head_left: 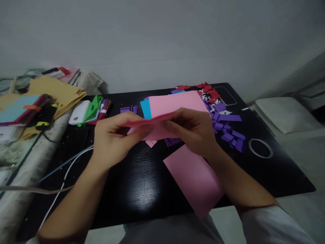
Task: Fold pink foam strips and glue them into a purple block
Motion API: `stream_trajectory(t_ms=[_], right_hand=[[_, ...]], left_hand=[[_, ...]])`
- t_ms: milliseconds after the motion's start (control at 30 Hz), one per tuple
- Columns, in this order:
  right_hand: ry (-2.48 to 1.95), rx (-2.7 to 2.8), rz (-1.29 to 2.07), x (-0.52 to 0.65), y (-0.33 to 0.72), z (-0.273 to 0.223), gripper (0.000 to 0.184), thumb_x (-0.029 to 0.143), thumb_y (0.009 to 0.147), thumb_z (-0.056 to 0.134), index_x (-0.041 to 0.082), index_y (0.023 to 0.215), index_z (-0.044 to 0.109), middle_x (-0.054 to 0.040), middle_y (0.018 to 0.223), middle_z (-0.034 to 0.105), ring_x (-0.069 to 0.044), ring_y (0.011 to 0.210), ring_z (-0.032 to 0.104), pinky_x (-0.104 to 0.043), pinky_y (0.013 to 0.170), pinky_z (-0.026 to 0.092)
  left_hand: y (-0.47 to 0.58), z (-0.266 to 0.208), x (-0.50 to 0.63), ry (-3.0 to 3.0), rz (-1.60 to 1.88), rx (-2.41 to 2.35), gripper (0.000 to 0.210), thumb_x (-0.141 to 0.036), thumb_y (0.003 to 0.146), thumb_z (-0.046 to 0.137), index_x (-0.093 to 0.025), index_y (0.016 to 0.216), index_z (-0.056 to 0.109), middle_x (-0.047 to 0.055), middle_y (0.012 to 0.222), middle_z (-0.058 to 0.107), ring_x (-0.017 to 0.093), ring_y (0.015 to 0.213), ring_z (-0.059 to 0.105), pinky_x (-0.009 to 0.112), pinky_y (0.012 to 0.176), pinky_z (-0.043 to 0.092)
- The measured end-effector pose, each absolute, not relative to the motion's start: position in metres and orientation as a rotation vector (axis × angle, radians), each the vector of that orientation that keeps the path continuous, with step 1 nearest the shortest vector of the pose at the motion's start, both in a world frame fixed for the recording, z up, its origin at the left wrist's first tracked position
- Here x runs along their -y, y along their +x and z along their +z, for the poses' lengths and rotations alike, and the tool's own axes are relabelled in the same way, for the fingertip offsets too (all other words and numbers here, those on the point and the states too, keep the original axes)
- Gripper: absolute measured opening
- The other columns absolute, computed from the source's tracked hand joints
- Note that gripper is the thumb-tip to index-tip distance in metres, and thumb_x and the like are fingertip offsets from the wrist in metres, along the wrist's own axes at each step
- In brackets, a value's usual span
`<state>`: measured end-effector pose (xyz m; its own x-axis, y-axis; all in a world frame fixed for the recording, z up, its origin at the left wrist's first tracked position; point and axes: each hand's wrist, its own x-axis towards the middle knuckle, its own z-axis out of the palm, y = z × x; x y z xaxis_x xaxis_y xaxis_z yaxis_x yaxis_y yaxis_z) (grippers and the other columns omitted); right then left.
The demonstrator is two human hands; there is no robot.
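Observation:
Between both hands is a folded piece of pink paper [159, 130], its upper edge a deeper pink, held above the table. My left hand [116, 135] pinches its left side, thumb in front and fingers behind. The right side is gripped by my right hand [193, 128] in the same way. Behind it lies a larger pink sheet [177, 101] over a blue sheet [145, 108]. Another pink sheet [193, 176] lies beneath my right forearm and reaches past the table's front edge.
Many folded purple paper pieces [228, 132] and red pieces [208, 88] are at the right. A ring [260, 148] lies near the black table's [142, 189] right edge. Bundled green paper [94, 107] and a white box [79, 112] stand at left. A white cable [66, 173] crosses the left side.

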<state>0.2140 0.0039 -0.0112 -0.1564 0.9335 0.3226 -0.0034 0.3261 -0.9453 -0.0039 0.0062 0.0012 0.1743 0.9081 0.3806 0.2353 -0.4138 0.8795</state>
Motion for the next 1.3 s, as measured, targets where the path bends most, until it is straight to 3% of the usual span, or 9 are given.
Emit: stream_trajectory(t_ms=[200,500,933,1033,1200,1300], right_hand=[[-0.965,1.400,1.289,-0.014,0.217,-0.014,0.029,0.047,0.081,0.088,0.020,0.087,0.079,-0.0021,0.086,0.078,-0.018,0.083,0.072,-0.030,0.078,0.060],[-1.046,1.442,1.117,-0.009,0.216,-0.012,0.028,0.045,0.080,0.089,0.019,0.083,0.079,-0.0022,0.078,0.077,-0.017,0.073,0.070,-0.031,0.071,0.059],[-1.131,1.577,1.153,-0.016,0.223,-0.010,0.029,0.047,0.085,0.084,0.018,0.086,0.083,-0.0040,0.083,0.081,-0.020,0.079,0.071,-0.032,0.072,0.056],[-1.138,1.591,1.135,-0.016,0.225,-0.011,0.027,0.046,0.084,0.085,0.019,0.084,0.083,-0.0040,0.082,0.081,-0.020,0.078,0.072,-0.032,0.072,0.057],[-1.119,1.601,1.169,-0.017,0.226,-0.012,0.023,0.043,0.085,0.084,0.020,0.084,0.083,-0.0036,0.084,0.082,-0.019,0.079,0.072,-0.032,0.075,0.057],[-1.118,1.613,1.175,-0.017,0.226,-0.012,0.023,0.042,0.086,0.084,0.019,0.085,0.083,-0.0038,0.083,0.081,-0.019,0.079,0.071,-0.032,0.074,0.056]], left_hand=[[-0.002,-0.007,-0.013,1.497,1.163,-1.229,0.020,-0.034,0.077,0.091,-0.023,0.093,0.085,0.000,0.091,0.083,0.018,0.074,0.073,0.028,0.064,0.059],[-0.001,-0.006,-0.014,1.477,1.148,-1.197,0.020,-0.033,0.077,0.091,-0.022,0.093,0.085,0.002,0.093,0.084,0.020,0.080,0.076,0.028,0.068,0.062],[-0.002,-0.006,-0.020,1.410,1.032,-1.167,0.028,-0.036,0.078,0.090,-0.020,0.100,0.085,0.007,0.093,0.084,0.023,0.078,0.078,0.030,0.065,0.064],[-0.003,-0.005,-0.021,1.436,1.003,-1.173,0.024,-0.035,0.078,0.090,-0.021,0.096,0.085,0.006,0.088,0.083,0.022,0.071,0.076,0.029,0.060,0.062],[-0.005,-0.004,-0.023,1.478,0.996,-1.175,0.015,-0.035,0.078,0.090,-0.022,0.082,0.084,0.000,0.057,0.070,0.020,0.061,0.073,0.028,0.055,0.060],[-0.008,-0.004,-0.024,1.504,0.976,-1.196,0.017,-0.036,0.077,0.091,-0.022,0.085,0.085,-0.001,0.055,0.068,0.019,0.057,0.071,0.026,0.051,0.057]])
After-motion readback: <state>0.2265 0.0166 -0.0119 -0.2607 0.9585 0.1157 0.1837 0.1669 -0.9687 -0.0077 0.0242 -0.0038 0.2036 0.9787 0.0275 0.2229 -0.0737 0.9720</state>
